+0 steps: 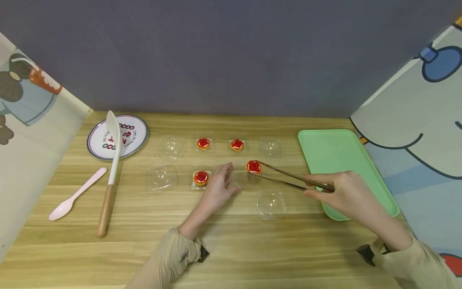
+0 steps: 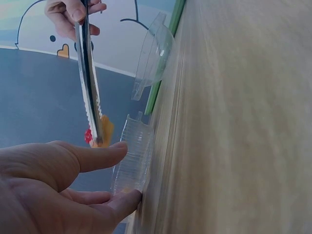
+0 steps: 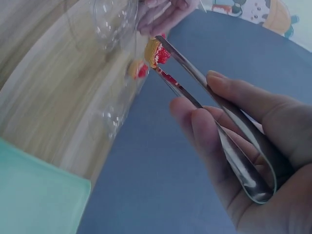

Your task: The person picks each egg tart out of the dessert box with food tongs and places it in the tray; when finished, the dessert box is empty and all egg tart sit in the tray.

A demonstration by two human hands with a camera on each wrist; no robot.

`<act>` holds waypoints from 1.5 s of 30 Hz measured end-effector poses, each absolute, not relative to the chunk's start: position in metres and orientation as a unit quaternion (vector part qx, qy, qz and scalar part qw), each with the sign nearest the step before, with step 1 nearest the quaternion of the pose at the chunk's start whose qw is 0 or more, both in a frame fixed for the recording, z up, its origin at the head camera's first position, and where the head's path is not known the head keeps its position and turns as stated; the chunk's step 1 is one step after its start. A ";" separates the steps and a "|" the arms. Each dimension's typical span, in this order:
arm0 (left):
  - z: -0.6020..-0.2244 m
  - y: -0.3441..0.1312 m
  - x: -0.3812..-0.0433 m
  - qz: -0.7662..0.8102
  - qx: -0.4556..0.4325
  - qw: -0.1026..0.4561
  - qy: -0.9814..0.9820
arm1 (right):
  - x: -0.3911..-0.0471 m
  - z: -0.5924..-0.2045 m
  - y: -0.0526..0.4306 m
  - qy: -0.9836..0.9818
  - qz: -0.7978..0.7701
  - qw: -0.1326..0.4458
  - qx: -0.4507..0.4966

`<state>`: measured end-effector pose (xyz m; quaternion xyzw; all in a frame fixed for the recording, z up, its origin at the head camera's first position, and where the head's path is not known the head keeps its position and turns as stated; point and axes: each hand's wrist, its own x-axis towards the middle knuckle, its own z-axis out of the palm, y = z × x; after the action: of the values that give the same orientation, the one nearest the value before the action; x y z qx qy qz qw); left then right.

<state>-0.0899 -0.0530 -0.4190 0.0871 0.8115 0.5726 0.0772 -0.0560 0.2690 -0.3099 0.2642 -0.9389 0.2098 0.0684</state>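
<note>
My right hand [image 1: 348,192] grips metal tongs [image 3: 229,114], whose tips hold a small tart with red topping [image 1: 254,167]. The tart is raised over the right part of a clear plastic container base [image 2: 134,156]. My left hand [image 1: 218,186] holds that base at its left end, thumb on one side and fingers on the other. Beside the left hand, another red-topped tart [image 1: 201,178] sits in a clear container. Two more, a back left tart [image 1: 203,143] and a back right tart [image 1: 237,145], sit in clear containers behind.
Clear domed lids [image 1: 271,204] lie open around the containers. A green tray [image 1: 330,150] stands at the right. To the left are a patterned plate [image 1: 95,138], a long-handled white spatula [image 1: 114,164] lying across it, and a pink spoon [image 1: 77,194]. A dark wall panel [image 1: 223,60] rises behind.
</note>
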 end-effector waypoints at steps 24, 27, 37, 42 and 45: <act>-0.420 -0.055 -0.090 0.565 0.088 0.083 0.816 | -0.047 -0.299 0.351 -0.975 0.181 0.077 0.100; -0.420 -0.055 -0.091 0.565 0.088 0.085 0.816 | -0.047 -0.300 0.359 -0.978 0.187 0.060 0.071; -0.420 -0.055 -0.090 0.570 0.091 0.082 0.813 | -0.051 -0.311 0.379 -0.983 0.166 0.055 0.048; -0.421 -0.055 -0.091 0.571 0.092 0.083 0.811 | -0.054 -0.318 0.389 -0.985 0.156 0.060 0.050; -0.420 -0.054 -0.090 0.573 0.091 0.084 0.810 | -0.056 -0.322 0.393 -0.986 0.152 0.049 0.044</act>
<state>-0.0903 -0.0543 -0.4204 0.0911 0.8105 0.5725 0.0841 -0.0562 0.3934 -0.3219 0.0437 -0.9861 0.1522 0.0492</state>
